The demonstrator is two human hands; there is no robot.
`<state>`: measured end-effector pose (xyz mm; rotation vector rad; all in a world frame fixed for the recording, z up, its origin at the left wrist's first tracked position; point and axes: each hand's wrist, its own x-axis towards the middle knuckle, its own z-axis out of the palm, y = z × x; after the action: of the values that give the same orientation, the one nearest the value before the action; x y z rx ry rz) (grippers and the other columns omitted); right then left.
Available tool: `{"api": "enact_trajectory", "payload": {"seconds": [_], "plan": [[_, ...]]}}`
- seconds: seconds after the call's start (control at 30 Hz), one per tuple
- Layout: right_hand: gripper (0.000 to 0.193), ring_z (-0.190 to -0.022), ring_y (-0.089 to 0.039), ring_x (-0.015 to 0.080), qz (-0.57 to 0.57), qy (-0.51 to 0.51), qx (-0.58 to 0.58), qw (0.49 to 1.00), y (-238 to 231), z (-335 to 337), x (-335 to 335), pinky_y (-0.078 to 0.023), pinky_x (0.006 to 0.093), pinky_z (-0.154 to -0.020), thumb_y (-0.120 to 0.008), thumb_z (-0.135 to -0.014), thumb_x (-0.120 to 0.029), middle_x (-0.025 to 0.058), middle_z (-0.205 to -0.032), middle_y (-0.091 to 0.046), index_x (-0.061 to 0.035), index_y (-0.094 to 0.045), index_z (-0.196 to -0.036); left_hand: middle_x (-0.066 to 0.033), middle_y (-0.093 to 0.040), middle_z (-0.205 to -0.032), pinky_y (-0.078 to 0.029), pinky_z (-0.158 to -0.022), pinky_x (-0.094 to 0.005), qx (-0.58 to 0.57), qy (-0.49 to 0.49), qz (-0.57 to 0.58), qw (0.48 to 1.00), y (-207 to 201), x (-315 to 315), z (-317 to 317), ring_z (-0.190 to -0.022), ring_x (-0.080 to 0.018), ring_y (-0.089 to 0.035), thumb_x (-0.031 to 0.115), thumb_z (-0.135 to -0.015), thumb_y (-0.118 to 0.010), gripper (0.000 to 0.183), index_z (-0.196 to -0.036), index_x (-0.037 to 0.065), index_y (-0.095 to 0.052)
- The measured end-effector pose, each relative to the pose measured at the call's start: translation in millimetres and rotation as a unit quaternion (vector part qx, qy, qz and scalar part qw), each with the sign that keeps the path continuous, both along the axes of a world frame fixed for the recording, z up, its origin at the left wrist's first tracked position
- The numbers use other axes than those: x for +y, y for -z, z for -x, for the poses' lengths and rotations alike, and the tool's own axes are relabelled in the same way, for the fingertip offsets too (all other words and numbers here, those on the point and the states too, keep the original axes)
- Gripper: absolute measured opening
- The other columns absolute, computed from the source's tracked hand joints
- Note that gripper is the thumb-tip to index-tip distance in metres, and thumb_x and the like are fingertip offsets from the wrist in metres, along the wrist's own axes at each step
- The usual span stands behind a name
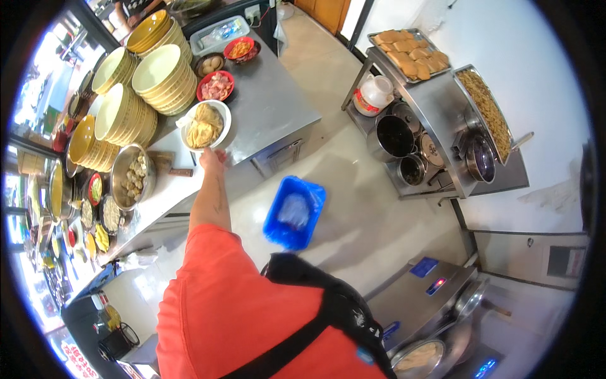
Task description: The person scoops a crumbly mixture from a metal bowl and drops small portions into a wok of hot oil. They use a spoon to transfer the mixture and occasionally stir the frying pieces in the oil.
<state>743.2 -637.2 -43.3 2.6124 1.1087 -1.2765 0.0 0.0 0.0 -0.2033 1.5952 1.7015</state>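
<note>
Bowl (227,117), white and round, mounded with yellowish food (204,128), left hand's grip (213,160) at its rim, hold unclear

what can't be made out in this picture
All in the head view:
Right hand: not visible; blocked or outside the frame, unclear which.
Left hand: fingertips at the round white bowl, too small to read the grip.
Bowl's inner bottom: covered by the yellowish food heap.
Person in black at top: head cut off by the edge.
</note>
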Motion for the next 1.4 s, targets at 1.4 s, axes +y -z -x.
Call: {"api": "enact_trajectory", "payload": {"seconds": [1.4], "plan": [[0.045,-0.112,-0.064,0.0459,0.025,-0.177,0.02,0.984,-6,20,114,-0.052,0.0523,-0.094,-0.066,-0.091,-0.036,0.0255,-0.117,-0.069,-0.0086,-0.065,-0.126,-0.0264,-0.057,-0.134,-0.067,-0.073,-0.0485,-0.044,-0.163,-0.154,0.974,25,-13,103,-0.101,-0.0429,-0.07,-0.008,-0.093,-0.047,0.051,-0.143,-0.004,-0.04]]}}
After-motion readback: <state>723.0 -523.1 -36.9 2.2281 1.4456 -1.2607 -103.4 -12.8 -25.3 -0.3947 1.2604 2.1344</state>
